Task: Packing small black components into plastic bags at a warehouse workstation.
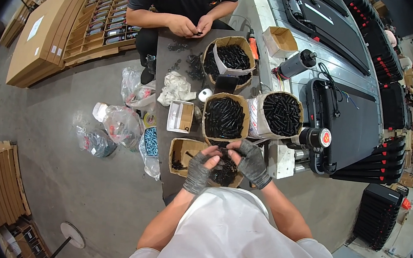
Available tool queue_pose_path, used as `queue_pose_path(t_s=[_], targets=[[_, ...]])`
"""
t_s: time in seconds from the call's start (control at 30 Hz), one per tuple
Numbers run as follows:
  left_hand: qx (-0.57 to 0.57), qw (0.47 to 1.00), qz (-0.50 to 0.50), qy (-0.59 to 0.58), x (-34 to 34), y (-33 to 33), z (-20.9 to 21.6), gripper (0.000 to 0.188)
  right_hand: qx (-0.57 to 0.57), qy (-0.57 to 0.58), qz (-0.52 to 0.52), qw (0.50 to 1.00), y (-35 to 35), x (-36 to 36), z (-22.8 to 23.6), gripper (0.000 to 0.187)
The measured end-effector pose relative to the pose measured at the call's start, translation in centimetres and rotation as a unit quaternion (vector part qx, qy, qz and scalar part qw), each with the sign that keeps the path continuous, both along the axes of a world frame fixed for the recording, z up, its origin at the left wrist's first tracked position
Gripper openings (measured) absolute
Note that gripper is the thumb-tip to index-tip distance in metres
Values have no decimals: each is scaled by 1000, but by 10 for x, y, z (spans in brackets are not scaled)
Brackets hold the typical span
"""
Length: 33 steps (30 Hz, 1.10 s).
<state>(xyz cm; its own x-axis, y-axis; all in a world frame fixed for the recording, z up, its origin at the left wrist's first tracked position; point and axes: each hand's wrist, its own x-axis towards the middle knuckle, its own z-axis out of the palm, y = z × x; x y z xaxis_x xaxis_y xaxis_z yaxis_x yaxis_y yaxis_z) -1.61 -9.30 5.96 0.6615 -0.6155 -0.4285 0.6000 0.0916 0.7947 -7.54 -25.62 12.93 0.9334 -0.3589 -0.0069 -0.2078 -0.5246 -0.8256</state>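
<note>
My left hand [200,170], in a grey fingerless glove, is closed in a pinch near the front of the narrow table. A thin dark pin-like piece sticks out at its left side. My right hand [252,164], gloved alike, pinches close to the left fingertips; what its fingers hold is too small to name. Beneath both hands sits a box of small black parts [225,176], partly hidden by them. Just left stands a shallow carton [176,146] with a few black screw-like pieces. Beyond my hands is a carton of short black cylinders [224,117].
More black cylinders fill cartons at the right [282,114] and far end [232,55]. A white cloth [175,88] and small white box [180,116] lie left. Across the table a person's hands [191,26] hold something small. A conveyor with black panels [352,122] runs right.
</note>
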Motion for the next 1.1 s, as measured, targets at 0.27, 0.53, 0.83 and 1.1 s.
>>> queue_pose_path(t_s=[0.27,0.53,0.83,1.1], targets=[[123,988,34,-90,6,64,-43,22,-79,6,-12,997,-33,67,-37,14],[172,977,92,-88,-5,107,-55,19,-68,92,23,993,-33,83,-57,14],[222,955,62,-188,-4,111,-62,18,-161,83,15,983,-39,87,-72,13],[358,783,-136,-490,24,81,-62,27,-198,115,-20,973,-37,89,-61,17]])
